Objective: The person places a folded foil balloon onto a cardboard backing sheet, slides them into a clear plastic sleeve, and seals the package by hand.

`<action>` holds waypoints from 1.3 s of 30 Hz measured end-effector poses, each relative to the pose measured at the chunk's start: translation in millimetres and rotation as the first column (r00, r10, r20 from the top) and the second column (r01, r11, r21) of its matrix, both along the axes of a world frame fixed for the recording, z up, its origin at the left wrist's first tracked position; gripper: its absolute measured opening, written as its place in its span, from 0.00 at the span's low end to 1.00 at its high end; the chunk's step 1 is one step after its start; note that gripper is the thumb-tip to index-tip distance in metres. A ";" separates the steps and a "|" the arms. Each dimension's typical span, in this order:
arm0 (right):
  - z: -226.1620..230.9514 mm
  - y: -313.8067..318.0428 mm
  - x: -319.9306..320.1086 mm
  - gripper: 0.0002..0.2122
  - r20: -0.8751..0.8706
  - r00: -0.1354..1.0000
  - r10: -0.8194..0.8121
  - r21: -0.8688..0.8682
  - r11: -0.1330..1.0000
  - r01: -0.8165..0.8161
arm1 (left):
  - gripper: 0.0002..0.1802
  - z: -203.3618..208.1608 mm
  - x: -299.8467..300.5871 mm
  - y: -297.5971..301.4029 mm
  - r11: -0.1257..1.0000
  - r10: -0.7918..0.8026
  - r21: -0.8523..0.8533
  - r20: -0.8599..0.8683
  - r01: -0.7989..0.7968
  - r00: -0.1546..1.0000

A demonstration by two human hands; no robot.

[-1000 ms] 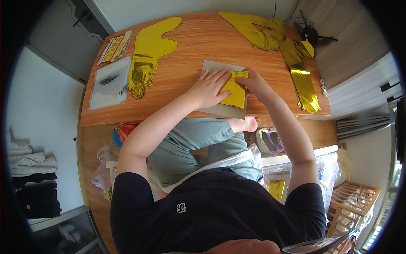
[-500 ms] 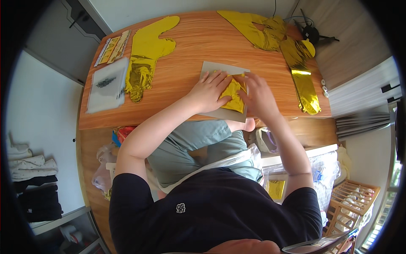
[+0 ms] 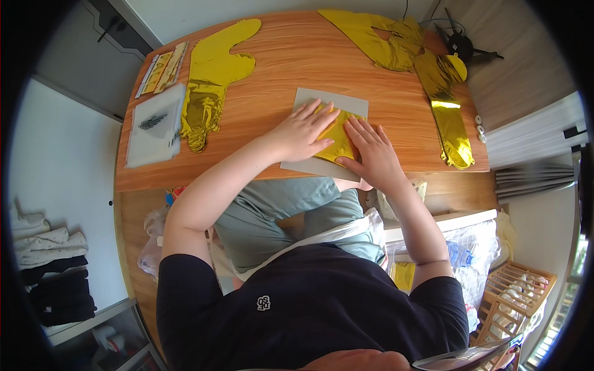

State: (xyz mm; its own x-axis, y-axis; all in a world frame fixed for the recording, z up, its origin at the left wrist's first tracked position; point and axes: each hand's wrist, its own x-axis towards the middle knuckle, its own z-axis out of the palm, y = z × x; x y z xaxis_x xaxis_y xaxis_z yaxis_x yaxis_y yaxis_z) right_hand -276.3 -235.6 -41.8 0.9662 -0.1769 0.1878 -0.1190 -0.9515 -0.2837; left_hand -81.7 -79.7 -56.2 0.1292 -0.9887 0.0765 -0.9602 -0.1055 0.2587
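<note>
So both hands are lying palm-down, fingers spread and not gripping anything. The left hand point(image 3: 307, 132) is covering the left part of the gold foil point(image 3: 338, 135), and the right hand point(image 3: 376, 153) is resting over its right edge, with some foil showing between them. That foil is sitting on a grey board point(image 3: 327, 94), which is lying at the near edge of the wooden table point(image 3: 272, 93). Over on the left, a curvy foil shape point(image 3: 215, 62) is stretching out beside some cloudy plastic bags point(image 3: 154, 139). Another foil shape point(image 3: 393, 49) is sprawling at the back right, and a long foil strip point(image 3: 447, 117) is lying down the right side.
</note>
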 end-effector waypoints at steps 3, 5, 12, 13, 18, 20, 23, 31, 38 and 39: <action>3.7 -8.5 1.6 0.39 -0.011 0.999 0.033 0.038 0.999 -0.033 | 0.42 0.5 19.3 7.7 0.996 -0.081 0.030 -0.017 0.081 0.997; 6.1 -17.3 1.4 0.39 0.001 0.996 0.092 0.068 0.993 -0.092 | 0.46 0.5 29.1 9.9 0.981 -0.191 0.030 0.094 0.189 0.977; 2.8 -35.9 1.0 0.40 -0.024 0.988 0.151 0.129 0.981 -0.147 | 0.53 4.5 36.0 9.2 0.969 -0.241 0.070 0.083 0.236 0.967; 3.3 -36.1 1.4 0.40 -0.026 0.988 0.150 0.132 0.980 -0.146 | 0.53 4.8 36.8 9.3 0.969 -0.242 0.073 0.080 0.236 0.967; 5.5 -35.6 1.0 0.43 -0.069 0.984 0.162 0.127 0.980 -0.153 | 0.61 13.0 44.0 7.1 0.959 -0.218 0.158 -0.129 0.237 0.967; 9.4 -35.9 0.0 0.44 -0.083 0.984 0.159 0.143 0.979 -0.146 | 0.62 16.9 43.4 4.1 0.954 -0.217 0.182 -0.127 0.238 0.968; 17.4 -35.5 0.4 0.46 -0.121 0.981 0.154 0.164 0.977 -0.133 | 0.65 19.4 44.7 4.8 0.946 -0.222 0.214 -0.123 0.244 0.967; 20.1 -37.9 1.1 0.48 -0.150 0.979 0.138 0.184 0.977 -0.110 | 0.68 27.0 44.7 4.3 0.931 -0.243 0.263 -0.076 0.254 0.967; 23.0 -41.7 5.6 0.53 -0.142 0.982 0.120 0.163 0.982 -0.097 | 0.74 21.1 52.2 5.4 0.943 -0.239 0.201 -0.144 0.265 0.960; 24.7 -42.8 5.5 0.55 -0.142 0.983 0.119 0.176 0.980 -0.093 | 0.75 22.0 50.7 3.7 0.942 -0.239 0.207 -0.141 0.265 0.961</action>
